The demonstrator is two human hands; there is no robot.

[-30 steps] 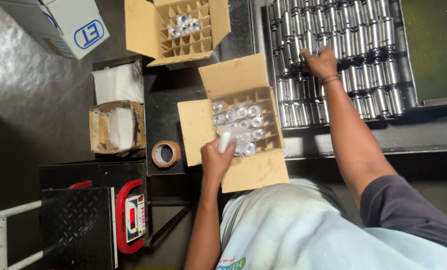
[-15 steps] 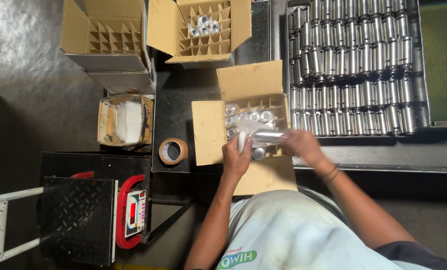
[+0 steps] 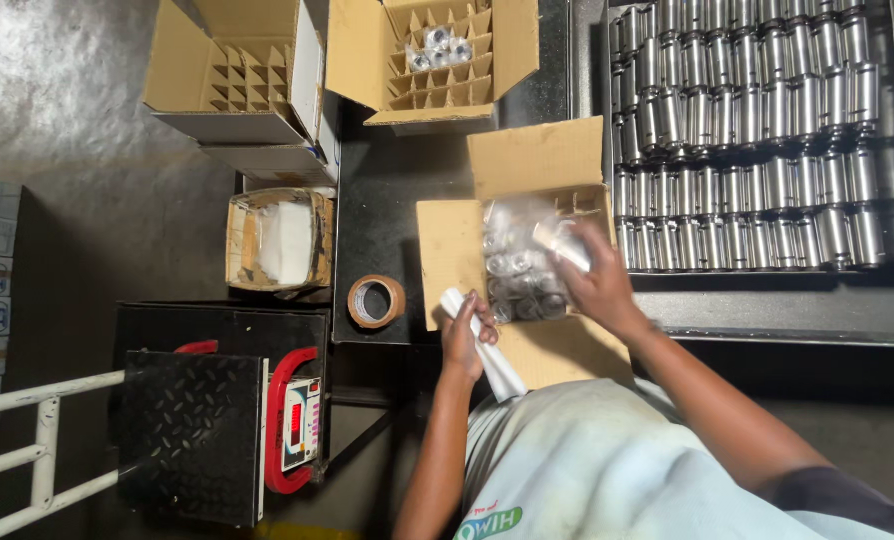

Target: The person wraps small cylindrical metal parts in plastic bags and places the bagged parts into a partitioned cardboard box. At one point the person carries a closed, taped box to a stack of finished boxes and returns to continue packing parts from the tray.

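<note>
A person in a pale grey shirt leans over a dark work surface (image 3: pixel 397 190), seen from above. The left hand (image 3: pixel 464 338) is curled around a bundle of white rolled plastic sleeves (image 3: pixel 487 345), fingers (image 3: pixel 479 322) pressed together around it; the bundle sticks out past both sides of the fist, one end toward the person's body. The right hand (image 3: pixel 592 275) is over an open brown cardboard box with paper dividers (image 3: pixel 527 240), its fingers (image 3: pixel 567 250) closed around a short shiny metal cylinder wrapped in clear plastic (image 3: pixel 557 240), though motion blur softens the exact grip. The cylinder sits just above the box's compartments, where more wrapped metal cylinders (image 3: pixel 517 285) lie packed directly below the fingers. The left fist is just outside the box's near-left corner, over its folded-out flap.

Beyond the right hand's fingers, on its outer side, a large metal tray of upright bare metal cylinders in tight rows (image 3: pixel 757 130) fills the surface. Farther ahead of the fingers stands a second open divided cardboard box (image 3: pixel 437 55) holding a few wrapped pieces, and another open divided box (image 3: pixel 232 70) beside it. To the outer side of the left hand lies a roll of brown packing tape (image 3: pixel 376 301), then a small worn carton with white contents (image 3: pixel 280 240). Nearer the person sits a black platform scale with a red frame (image 3: pixel 227 425).
</note>
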